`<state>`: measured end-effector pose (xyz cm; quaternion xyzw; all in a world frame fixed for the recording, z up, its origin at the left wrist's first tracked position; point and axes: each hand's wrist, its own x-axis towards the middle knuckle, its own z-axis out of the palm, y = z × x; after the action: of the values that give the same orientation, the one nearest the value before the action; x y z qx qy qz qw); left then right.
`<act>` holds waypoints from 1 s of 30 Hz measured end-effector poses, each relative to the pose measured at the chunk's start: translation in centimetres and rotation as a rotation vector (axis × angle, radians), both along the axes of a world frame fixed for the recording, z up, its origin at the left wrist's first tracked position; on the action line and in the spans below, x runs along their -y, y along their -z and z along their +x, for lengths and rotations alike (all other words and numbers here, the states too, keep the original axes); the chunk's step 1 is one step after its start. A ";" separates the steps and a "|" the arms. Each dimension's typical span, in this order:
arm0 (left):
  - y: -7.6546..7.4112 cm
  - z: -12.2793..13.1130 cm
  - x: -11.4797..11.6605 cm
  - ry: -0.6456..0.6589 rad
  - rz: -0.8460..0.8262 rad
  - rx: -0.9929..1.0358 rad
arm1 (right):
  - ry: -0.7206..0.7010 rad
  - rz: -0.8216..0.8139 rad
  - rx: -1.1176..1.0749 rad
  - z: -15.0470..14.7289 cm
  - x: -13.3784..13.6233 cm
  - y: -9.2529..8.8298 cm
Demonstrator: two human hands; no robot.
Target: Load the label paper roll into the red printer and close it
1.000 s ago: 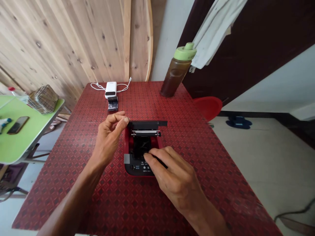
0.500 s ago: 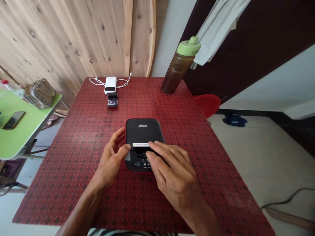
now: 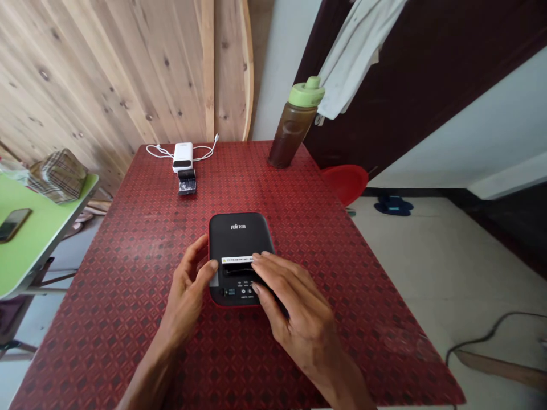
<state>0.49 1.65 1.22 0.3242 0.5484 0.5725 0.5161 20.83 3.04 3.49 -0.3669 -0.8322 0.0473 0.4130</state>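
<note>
Since the earliest frame, the lid (image 3: pixel 237 242) of the black device (image 3: pixel 233 299) has swung down; since the later one, the thumb of the right hand (image 3: pixel 301 307) has shifted from the slot (image 3: pixel 235 270) to the control panel (image 3: pixel 244 291). Device position: flat on the bench (image 3: pixel 141 245), about midway between its left and right edges. Right-hand fingers lie close together across the lid's near right portion, over the end of the white label (image 3: pixel 235 260); the thumb is spread from them. Left hand (image 3: pixel 186 293): thumb on the device's top, fingers along its left side, spread from the thumb. Beyond, toward the bench's far-left corner, a black strip (image 3: pixel 187 185) adjoins a white unit (image 3: pixel 183 155). A green-capped bottle (image 3: pixel 293 128) stands near the far-right corner.
</note>
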 end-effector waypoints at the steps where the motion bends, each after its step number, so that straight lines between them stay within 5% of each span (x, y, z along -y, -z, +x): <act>1: 0.1 0.0 0.5 -0.002 -0.004 -0.007 | 0.018 -0.010 -0.042 0.5 0.2 0.2; 10: 1.0 -0.2 2.3 0.014 -0.014 -0.034 | 0.286 -0.203 -0.206 2.6 0.7 1.9; 16: 1.1 -0.6 2.3 0.008 -0.026 -0.061 | 0.277 -0.377 -0.287 1.6 0.9 2.1; 30: -0.5 0.6 1.7 -0.051 -0.106 0.039 | 0.229 -0.274 -0.221 2.0 0.5 1.7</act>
<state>1.08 -0.06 1.74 0.2709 0.5758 0.5620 0.5284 22.85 2.58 1.78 -0.5046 -0.7205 0.1527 0.4505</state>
